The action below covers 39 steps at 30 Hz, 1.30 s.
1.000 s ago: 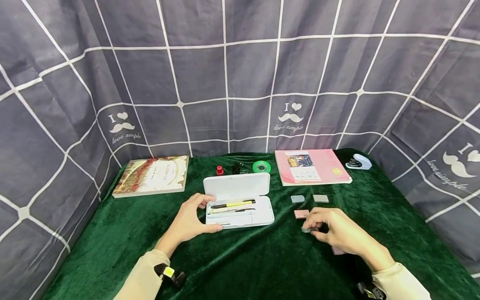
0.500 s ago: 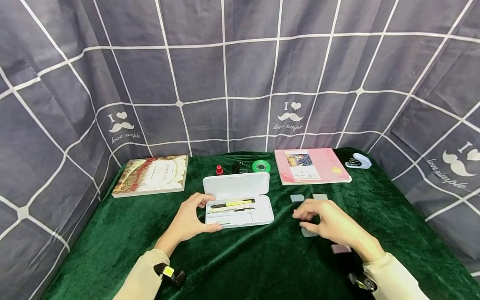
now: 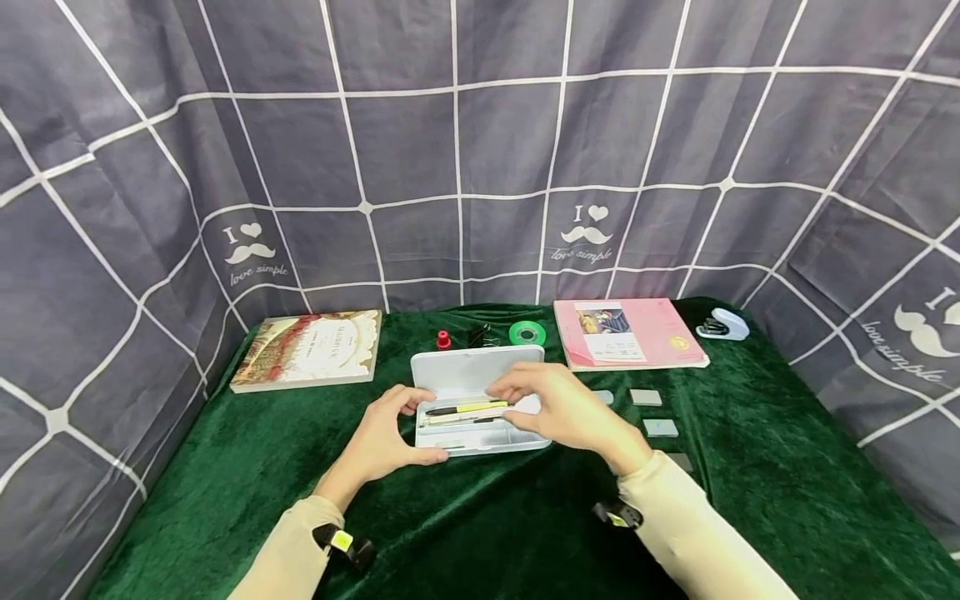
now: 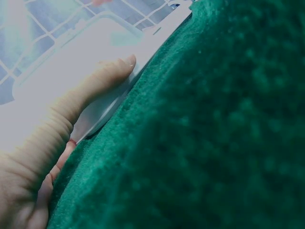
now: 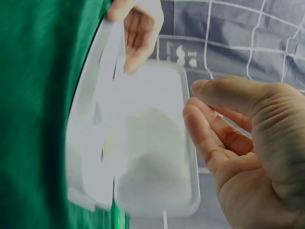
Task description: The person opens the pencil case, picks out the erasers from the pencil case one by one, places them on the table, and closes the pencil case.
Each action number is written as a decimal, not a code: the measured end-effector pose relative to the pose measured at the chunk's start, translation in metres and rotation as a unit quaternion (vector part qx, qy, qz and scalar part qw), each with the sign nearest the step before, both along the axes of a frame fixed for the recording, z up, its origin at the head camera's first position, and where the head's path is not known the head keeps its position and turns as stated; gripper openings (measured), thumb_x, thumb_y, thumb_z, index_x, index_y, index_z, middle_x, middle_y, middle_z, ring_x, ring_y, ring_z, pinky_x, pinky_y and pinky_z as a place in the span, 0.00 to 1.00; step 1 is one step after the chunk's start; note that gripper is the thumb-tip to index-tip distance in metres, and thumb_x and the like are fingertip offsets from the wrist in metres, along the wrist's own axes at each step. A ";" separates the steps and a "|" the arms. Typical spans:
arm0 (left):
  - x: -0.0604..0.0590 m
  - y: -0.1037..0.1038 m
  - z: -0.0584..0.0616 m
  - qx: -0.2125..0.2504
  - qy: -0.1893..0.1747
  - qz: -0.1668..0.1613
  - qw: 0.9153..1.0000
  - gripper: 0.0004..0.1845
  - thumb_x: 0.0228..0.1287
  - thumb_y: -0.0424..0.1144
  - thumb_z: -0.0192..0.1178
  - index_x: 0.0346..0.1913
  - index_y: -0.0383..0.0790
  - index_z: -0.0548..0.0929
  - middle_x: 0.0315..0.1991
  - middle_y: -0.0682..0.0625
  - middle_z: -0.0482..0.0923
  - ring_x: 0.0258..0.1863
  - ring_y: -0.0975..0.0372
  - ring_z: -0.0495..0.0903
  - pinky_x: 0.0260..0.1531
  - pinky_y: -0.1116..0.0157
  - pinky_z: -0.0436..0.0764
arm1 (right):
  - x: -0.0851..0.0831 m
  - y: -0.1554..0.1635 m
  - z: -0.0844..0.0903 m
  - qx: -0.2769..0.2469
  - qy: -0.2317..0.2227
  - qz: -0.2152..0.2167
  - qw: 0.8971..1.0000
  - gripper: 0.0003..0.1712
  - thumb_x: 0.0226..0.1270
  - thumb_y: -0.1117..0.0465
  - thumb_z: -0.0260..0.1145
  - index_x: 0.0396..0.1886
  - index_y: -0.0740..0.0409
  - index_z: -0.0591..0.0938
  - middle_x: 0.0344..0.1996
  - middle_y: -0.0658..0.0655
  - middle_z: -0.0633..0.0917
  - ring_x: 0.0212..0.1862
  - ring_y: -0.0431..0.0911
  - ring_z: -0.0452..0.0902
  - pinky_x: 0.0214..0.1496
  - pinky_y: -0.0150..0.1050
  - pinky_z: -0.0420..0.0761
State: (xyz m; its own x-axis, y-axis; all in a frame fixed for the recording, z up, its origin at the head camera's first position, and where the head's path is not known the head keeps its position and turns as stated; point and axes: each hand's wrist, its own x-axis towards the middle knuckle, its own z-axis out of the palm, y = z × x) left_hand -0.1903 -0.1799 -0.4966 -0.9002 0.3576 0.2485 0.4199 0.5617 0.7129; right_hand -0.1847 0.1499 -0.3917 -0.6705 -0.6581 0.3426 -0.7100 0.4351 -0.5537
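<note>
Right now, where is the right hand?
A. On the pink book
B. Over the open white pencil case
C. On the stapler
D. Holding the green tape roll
B: in the head view the right hand hovers over the open white pencil case, whose left end the left hand grips.

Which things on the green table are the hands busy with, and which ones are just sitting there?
Busy with:
- white pencil case, open, held by the left hand
- right hand over the case
- pens inside it
- small erasers beside it

Just sitting there:
- patterned book
- pink book
- green tape roll
- red cap
- black clips
- stapler
</note>
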 end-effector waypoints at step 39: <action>0.002 0.000 0.002 0.006 -0.014 0.003 1.000 0.46 0.45 0.60 0.92 0.69 0.51 0.85 0.63 0.56 0.82 0.57 0.57 0.80 0.60 0.49 0.83 | -0.006 -0.076 -0.033 0.098 -0.027 0.104 0.989 0.14 0.72 0.77 0.73 0.49 0.57 0.91 0.42 0.52 0.91 0.41 0.37 0.83 0.50 0.30 0.84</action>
State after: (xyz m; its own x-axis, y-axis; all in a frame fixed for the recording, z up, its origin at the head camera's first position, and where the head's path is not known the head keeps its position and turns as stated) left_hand -0.1887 -0.1799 -0.4943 -0.9093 0.3483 0.2279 0.3960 0.5552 0.7314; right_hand -0.1911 0.0742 -0.4252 -0.5275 -0.8339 0.1625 -0.7670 0.3852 -0.5132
